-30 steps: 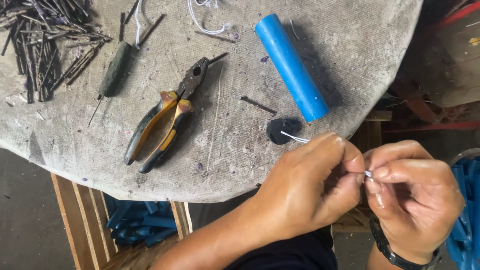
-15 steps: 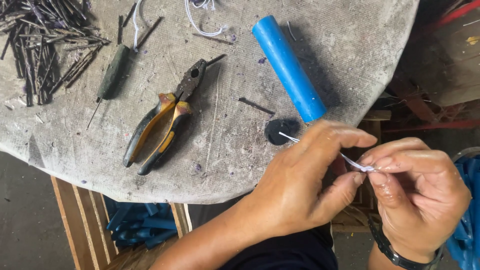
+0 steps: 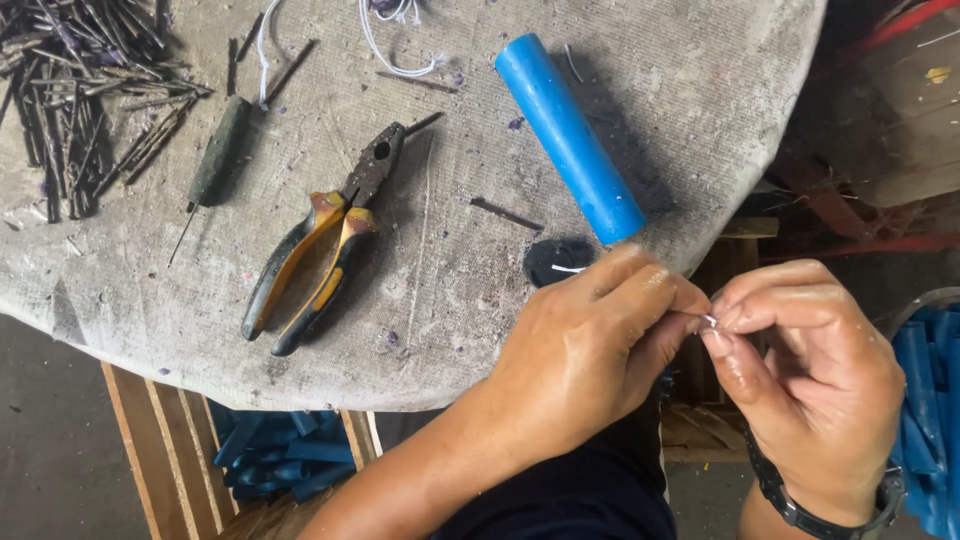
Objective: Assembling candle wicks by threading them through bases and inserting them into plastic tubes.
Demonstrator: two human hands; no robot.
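A round grey cloth-covered work table (image 3: 700, 120) fills the upper view, dusty and scored. On it lies a bright blue plastic tube (image 3: 568, 135), slanting toward the table's near edge, and left of it a pair of pliers with orange-and-black handles (image 3: 325, 240), jaws pointing up and right. Further left rests a dark-green-handled awl (image 3: 218, 152), beside a heap of short dark metal rods (image 3: 75, 95) in the top corner. A loose white cord (image 3: 395, 45) curls near the far edge.

Below the table's edge, the left hand (image 3: 590, 355) and the right hand (image 3: 810, 380) meet fingertip to fingertip. Both pinch a thin white wire (image 3: 708, 321) between thumb and forefinger, the other fingers curled in; only a short glint shows between them, just off the table's rim. A small black disc (image 3: 558, 262) sits on the table just above the left knuckles.

Judging by this, the wire work is mid-way: the tube, pliers and awl lie untouched, apart from both hands.
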